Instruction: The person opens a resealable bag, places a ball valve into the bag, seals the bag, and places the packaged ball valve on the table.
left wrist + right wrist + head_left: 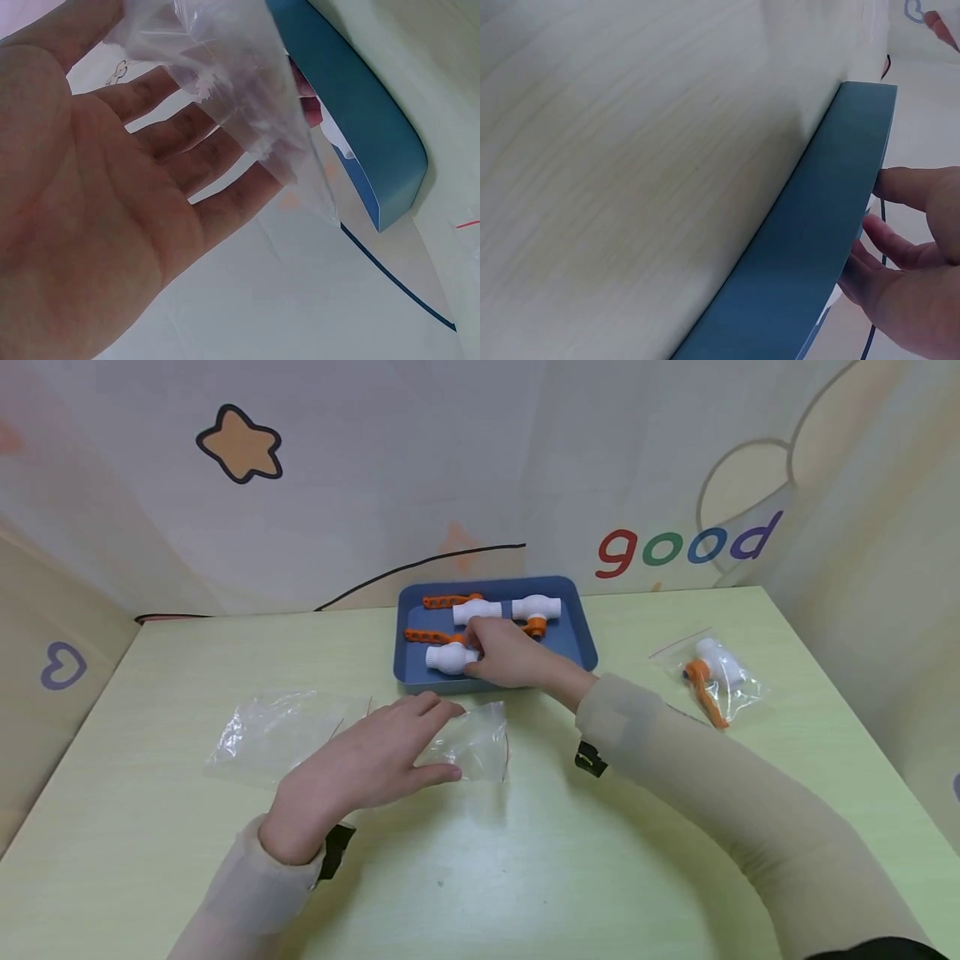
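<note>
My right hand (504, 652) reaches into the blue tray (401, 672), its thumb and fingers gripping the right end of a white ball valve (447, 659) with an orange handle. Two more such valves lie behind it, one at the back left (477, 611) and one at the back right (536, 607). In the right wrist view the tray's wall partly hides the fingertips. In front of the tray, my left hand (367, 752) has extended fingers and a spread thumb against a clear plastic bag (480, 743). The bag overlaps the fingers in the left wrist view (232, 82).
A bagged white valve (722, 664) with an orange handle lies on the table's right side. Flat clear bags (270, 731) lie left of the left hand. A printed curtain (360, 468) rises directly behind the table and tray.
</note>
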A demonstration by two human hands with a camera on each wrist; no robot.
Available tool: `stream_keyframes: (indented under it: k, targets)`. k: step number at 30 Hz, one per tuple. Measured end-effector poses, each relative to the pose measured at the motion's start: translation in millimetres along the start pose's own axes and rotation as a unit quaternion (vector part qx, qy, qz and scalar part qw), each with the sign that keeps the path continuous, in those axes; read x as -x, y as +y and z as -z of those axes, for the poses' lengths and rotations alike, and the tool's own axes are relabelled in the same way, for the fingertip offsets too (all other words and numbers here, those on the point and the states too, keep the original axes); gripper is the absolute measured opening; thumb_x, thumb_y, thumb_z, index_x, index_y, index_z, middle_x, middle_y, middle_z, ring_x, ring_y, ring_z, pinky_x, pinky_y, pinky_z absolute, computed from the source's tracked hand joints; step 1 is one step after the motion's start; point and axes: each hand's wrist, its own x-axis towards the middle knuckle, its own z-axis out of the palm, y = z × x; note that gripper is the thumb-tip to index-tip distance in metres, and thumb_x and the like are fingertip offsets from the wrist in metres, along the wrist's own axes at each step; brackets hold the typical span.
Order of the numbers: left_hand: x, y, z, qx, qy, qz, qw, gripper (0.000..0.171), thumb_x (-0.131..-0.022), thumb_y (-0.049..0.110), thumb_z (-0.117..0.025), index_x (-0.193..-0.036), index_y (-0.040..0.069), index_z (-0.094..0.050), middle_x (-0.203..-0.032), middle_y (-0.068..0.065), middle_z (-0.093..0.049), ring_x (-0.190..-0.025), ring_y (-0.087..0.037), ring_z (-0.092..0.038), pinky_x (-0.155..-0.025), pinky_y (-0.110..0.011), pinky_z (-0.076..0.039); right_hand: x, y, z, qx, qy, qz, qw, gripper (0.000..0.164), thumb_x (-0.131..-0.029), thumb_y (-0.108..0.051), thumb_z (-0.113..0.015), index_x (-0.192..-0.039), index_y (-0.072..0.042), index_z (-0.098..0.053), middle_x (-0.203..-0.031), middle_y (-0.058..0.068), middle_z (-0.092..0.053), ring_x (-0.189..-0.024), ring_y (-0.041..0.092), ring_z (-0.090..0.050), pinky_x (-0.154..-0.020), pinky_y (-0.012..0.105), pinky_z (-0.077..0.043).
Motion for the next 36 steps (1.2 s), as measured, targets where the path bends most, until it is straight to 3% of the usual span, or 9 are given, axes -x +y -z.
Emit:
stream_keyframes:
  k: [9,16,23,36]
  targets:
    - [-0.5,0.4,0.0,-0.005,0.004,-0.003,1.0,0.06,-0.087,0.043,-0.069,-0.134,0.01,-0.051,-0.117,0.0,-0.053,-0.104,-0.017,-0.054,-0.088,-0.033,-0.047,-2,0,-5,0.009,0.009,0.002,1.0,0.029,-0.089,-0.013,-0.069,-0.11,-0.004,-0.052,-0.1,0.008,-0.055,-0.091,0.022,-0.051,-0.082,0.033,-0.044]
    - [-1.0,0.9,-0.4,-0.004,-0.003,0.0,1.0,0.06,-0.087,0.043,-0.069,-0.134,0.01,-0.051,-0.116,0.0,-0.053,-0.102,-0.017,-0.054,-0.086,-0.032,-0.047,2,4,-6,-0.008,0.017,-0.012,1.0,0.031,-0.089,-0.011,-0.067,-0.115,-0.003,-0.053,-0.107,0.008,-0.057,-0.095,0.021,-0.053,-0.088,0.033,-0.045]
    - [-0.2,-0.5,-0.8,-0.001,-0.014,0.012,0.9998,0.061,-0.087,0.043,-0.069,-0.135,0.009,-0.051,-0.119,-0.001,-0.053,-0.105,-0.018,-0.053,-0.088,-0.034,-0.047,3,3,-1,-0.017,0.022,-0.013,1.0,0.029,-0.087,-0.01,-0.067,-0.113,-0.002,-0.056,-0.106,0.007,-0.06,-0.092,0.02,-0.055,-0.085,0.032,-0.047]
    - [-0.8,-3.1,-2.1,-0.008,-0.005,0.006,0.9999,0.061,-0.087,0.043,-0.07,-0.134,0.009,-0.051,-0.12,-0.002,-0.054,-0.107,-0.019,-0.054,-0.091,-0.036,-0.046,8,3,-1,-0.061,0.118,-0.001,0.991,0.022,-0.084,-0.016,-0.073,-0.102,-0.008,-0.064,-0.092,0.002,-0.06,-0.083,0.018,-0.052,-0.074,0.029,-0.045]
